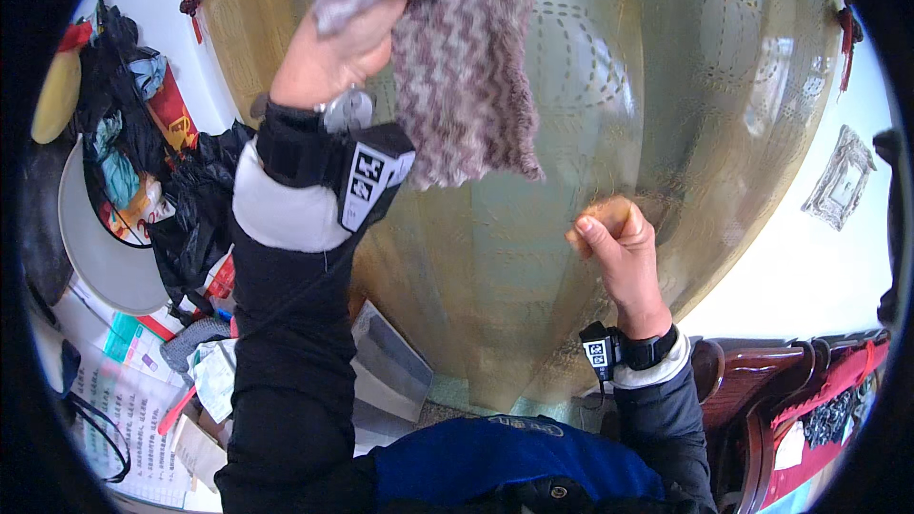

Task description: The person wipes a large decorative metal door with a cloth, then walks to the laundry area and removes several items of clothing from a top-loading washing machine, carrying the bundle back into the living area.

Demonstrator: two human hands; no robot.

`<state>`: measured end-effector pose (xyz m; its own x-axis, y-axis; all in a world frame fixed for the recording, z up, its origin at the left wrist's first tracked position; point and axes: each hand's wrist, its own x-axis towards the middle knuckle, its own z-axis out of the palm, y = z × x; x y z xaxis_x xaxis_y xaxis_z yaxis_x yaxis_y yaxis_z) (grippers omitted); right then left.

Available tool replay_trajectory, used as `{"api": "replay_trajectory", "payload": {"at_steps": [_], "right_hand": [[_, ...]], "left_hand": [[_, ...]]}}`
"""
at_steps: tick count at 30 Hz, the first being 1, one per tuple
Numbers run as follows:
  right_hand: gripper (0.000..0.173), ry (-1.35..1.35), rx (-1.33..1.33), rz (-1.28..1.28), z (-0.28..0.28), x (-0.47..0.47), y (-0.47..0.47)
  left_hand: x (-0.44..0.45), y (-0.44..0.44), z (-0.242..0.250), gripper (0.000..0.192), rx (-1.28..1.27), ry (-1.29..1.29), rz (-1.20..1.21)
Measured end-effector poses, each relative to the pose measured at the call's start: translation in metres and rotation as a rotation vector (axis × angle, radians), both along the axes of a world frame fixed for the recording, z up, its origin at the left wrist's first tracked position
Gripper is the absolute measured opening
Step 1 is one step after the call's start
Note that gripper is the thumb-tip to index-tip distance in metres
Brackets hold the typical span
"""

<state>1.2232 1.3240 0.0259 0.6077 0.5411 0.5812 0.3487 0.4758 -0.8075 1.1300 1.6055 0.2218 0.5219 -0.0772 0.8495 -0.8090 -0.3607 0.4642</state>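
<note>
My left hand (pixel 343 50) is raised at the upper left, shut on a fuzzy cloth (pixel 464 78) with a grey, white and mauve zigzag pattern. Its fingers are hidden under the cloth, which hangs down to the right of the wrist. A sheer gold-green patterned curtain (pixel 528 278) spreads in front of me. Lower and to the right, my right hand (pixel 621 250) pinches the curtain, thumb on the near side and fingertips tinted by the thin fabric over them. Both wrists wear black bands with marker tags.
At left, black plastic bags (pixel 193 207) hang by a pale round-brimmed object (pixel 107 250), above printed papers (pixel 128 421). A white panel (pixel 393 364) leans below the curtain. Dark polished wooden furniture (pixel 764 371) stands at right, under a small ornate frame (pixel 842 178) on the wall.
</note>
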Motion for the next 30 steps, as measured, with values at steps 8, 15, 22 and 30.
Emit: {"api": "replay_trajectory", "payload": {"at_steps": [8, 15, 22, 30], "right_hand": [[0.009, 0.006, 0.001, -0.029, -0.005, -0.002, 0.009], [0.008, -0.018, -0.052, -0.088, -0.003, 0.011, 0.007], [0.008, -0.026, -0.005, -0.08, -0.001, 0.008, 0.006], [0.007, -0.03, -0.007, 0.011, -0.003, 0.005, 0.014]], "left_hand": [[-0.027, -0.018, -0.197, 0.033, 0.368, 0.207, 0.148], [-0.025, -0.068, -0.419, 0.026, 0.483, 0.456, 0.113], [-0.056, -0.092, -0.487, 0.03, 0.422, 0.72, 0.068], [-0.041, -0.032, -0.217, 0.035, 0.438, 0.345, 0.565]]}}
